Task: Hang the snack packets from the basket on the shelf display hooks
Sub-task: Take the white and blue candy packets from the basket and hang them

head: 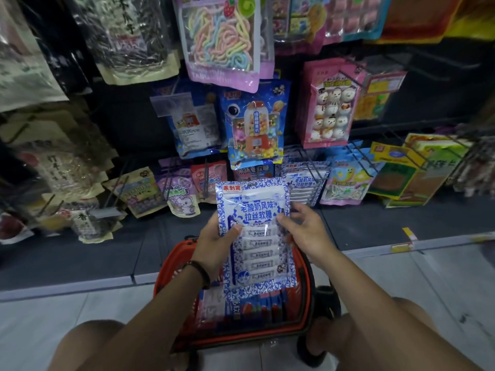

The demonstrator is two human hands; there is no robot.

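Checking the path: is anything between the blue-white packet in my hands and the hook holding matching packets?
Nothing visible does. The packet is just in front and left of the matching packets.

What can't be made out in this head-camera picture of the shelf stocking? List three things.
- Contents of the basket: head view, mostly covered by the held packet.
- Fingers of the left hand: head view, behind the packet.
- Print on the seed bags, far left: head view, blurred.
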